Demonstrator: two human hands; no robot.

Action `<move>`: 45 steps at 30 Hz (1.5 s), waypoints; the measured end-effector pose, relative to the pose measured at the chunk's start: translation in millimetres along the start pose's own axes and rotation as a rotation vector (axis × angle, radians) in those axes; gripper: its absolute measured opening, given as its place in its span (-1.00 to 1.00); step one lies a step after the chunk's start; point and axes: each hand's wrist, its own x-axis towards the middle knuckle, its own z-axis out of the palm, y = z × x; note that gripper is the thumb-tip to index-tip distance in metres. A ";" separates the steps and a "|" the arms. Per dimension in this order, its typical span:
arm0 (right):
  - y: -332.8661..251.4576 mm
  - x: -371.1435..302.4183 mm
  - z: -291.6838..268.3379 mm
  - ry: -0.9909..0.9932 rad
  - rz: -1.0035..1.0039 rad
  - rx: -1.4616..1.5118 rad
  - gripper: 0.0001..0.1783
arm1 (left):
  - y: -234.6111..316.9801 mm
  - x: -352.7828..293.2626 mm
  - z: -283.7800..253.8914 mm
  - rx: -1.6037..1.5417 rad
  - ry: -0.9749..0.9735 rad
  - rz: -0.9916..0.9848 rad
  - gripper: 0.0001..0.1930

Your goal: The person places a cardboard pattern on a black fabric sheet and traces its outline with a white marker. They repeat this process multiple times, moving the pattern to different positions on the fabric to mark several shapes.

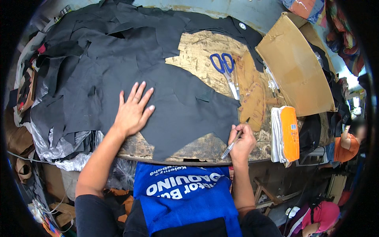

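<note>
My left hand lies flat with fingers spread on a large sheet of dark grey material, which looks like leather or vinyl. The sheet has an irregular cut edge on its right side. At that edge my right hand is closed around a pen, which is tilted, one end toward me. Just beyond the hand is a tan, marked template-like piece. Scissors with blue handles rest beside it, blades toward me, and a slim pen-like tool lies along them.
More dark sheets pile up on the left and far side of the worn wooden table. An orange-covered notebook and a large cardboard piece stand on the right. Two people are beyond, one in an orange top, one in pink.
</note>
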 end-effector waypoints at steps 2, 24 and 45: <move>-5.0 3.5 6.4 -0.053 -0.005 -0.019 -0.87 | -18.3 26.3 -1.2 0.009 0.021 0.042 -0.43; -5.7 -31.8 -11.3 -0.112 0.016 0.107 -0.87 | 80.3 -14.8 3.1 -0.167 -0.129 -0.025 -0.35; 60.5 54.7 -40.1 -0.166 -0.467 -0.280 -0.84 | 46.8 -77.9 14.3 -0.497 0.456 0.001 -0.89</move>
